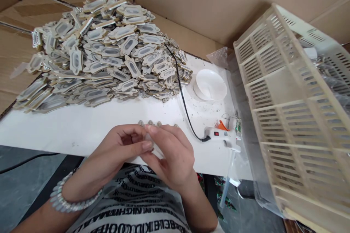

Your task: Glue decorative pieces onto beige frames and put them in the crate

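Note:
My left hand [117,147] and my right hand [175,154] meet over the front of the white table, with thumbs and fingers pinched close together. A sliver of something pale shows between them, but the fingers cover most of it and its kind cannot be made out. Just beyond my fingertips, a row of small greyish pieces [150,122] pokes out on the tabletop, partly hidden by the hands. Farther back rises a large heap of small ornate frame-shaped pieces [106,52], pale with greyish oval centres.
To the right lie a white glue gun [222,134] with a black cord [183,98] and a white bowl [210,85]. A tall cream plastic crate [284,98] stands tilted along the right side. Cardboard walls [197,7] close off the back of the white table [109,120].

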A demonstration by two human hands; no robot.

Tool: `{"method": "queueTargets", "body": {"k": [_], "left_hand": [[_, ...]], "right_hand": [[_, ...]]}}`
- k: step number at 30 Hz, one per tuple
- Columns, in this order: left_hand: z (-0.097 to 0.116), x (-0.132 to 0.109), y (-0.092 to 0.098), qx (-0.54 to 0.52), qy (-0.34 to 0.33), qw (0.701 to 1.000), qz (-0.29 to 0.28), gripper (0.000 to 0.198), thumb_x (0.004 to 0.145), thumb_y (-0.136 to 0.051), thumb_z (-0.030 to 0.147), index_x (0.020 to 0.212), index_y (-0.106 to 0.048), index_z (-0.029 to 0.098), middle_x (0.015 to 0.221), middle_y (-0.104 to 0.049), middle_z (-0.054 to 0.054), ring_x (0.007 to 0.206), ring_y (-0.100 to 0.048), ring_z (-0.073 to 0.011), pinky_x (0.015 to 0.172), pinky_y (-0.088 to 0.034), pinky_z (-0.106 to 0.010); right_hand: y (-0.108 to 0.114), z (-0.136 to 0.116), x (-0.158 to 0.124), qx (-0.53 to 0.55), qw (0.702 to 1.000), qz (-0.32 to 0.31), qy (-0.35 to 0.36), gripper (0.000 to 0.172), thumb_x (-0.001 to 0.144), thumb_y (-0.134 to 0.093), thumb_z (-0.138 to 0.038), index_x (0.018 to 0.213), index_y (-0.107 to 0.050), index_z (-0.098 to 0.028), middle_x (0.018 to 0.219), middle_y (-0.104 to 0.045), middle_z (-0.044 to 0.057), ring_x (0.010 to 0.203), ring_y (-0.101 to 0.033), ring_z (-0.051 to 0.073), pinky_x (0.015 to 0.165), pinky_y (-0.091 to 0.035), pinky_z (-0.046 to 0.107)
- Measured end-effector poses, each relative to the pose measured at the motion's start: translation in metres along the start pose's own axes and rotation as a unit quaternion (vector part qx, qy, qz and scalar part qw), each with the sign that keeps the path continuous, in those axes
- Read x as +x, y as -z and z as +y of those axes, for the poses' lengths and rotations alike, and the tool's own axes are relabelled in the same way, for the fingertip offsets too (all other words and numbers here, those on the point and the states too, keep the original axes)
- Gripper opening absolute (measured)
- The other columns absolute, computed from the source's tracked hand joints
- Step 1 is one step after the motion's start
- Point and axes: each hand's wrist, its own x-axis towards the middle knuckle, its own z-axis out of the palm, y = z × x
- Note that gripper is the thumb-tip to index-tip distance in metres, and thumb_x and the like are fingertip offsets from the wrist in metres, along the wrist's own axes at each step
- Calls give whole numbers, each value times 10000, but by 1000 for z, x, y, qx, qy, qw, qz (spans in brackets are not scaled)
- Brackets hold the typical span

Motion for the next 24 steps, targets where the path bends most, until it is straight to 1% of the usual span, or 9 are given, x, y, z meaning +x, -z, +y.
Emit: {"method": "queueTargets", "body": {"k": [2, 6, 9, 11, 14, 17, 19, 21, 24], "left_hand": [[2, 0, -1, 11, 0, 1000, 2, 286, 618, -903, 402, 789, -773, 212, 758, -723, -21, 763, -620, -156, 689, -492, -225], [4, -1, -1, 41, -2, 999, -5, 225, 653, -871, 385, 764, -780, 212, 764, -741, -38, 736, -620, -157, 641, -480, -225], [3, 1, 0, 64, -6, 998, 4, 176, 659, -856, 352, 725, -767, 215, 734, -726, -29, 700, -605, -146, 612, -472, -214], [2, 2, 1, 73, -10, 997, 6, 159, 642, -865, 318, 695, -755, 216, 703, -708, -12, 676, -592, -130, 606, -471, -196], [1, 3, 2, 45, -9, 999, -17, 174, 607, -893, 282, 675, -742, 228, 656, -674, 16, 654, -578, -109, 608, -475, -166], [0, 2, 4, -17, 15, 999, -38, 243, 593, -919, 330, 765, -766, 254, 763, -714, 1, 748, -631, -129, 665, -514, -170], [-1, 0, 4, -58, 48, 996, -49, 299, 593, -921, 397, 823, -774, 274, 816, -725, -11, 779, -653, -150, 692, -544, -201], [0, 0, 3, -92, 81, 990, -75, 316, 621, -897, 454, 862, -773, 293, 782, -707, -9, 734, -651, -159, 706, -567, -245], [1, 0, -1, -87, 93, 985, -120, 334, 665, -846, 527, 889, -765, 292, 738, -682, -17, 723, -652, -187, 721, -576, -297]], "right_hand": [[1, 1, 2, 7, 1000, -6, 12, 492, 963, -594, -182, 1430, -447, -142, 1142, -757, 64, 1111, -680, 162, 939, -587, 282], [6, 1, 3, 20, 999, -42, 12, 378, 959, -583, -165, 1331, -554, -106, 1189, -743, 104, 1210, -643, 169, 1000, -579, 303], [9, 0, 2, 18, 998, -54, 8, 326, 943, -608, -154, 1261, -597, -82, 1200, -738, 119, 1227, -636, 178, 1032, -572, 313], [10, 0, 1, 18, 998, -52, 10, 295, 935, -615, -137, 1224, -608, -80, 1174, -749, 112, 1206, -649, 174, 1038, -571, 302], [10, 0, 1, 40, 999, -29, 22, 259, 936, -616, -136, 1191, -610, -93, 1075, -774, 92, 1138, -685, 158, 1006, -586, 270], [8, 1, 4, 56, 998, 3, 24, 267, 935, -632, -164, 1193, -593, -108, 997, -783, 85, 1065, -715, 155, 953, -611, 264], [8, 1, 6, 58, 998, 21, 17, 271, 927, -647, -174, 1186, -590, -123, 956, -787, 82, 1015, -732, 151, 917, -624, 254], [8, 0, 8, 63, 997, 38, 11, 267, 906, -667, -156, 1164, -598, -140, 909, -788, 68, 962, -746, 146, 891, -627, 233], [7, -2, 9, 75, 996, 57, -7, 268, 895, -693, -180, 1146, -602, -166, 883, -785, 42, 933, -754, 151, 878, -630, 229]]}}
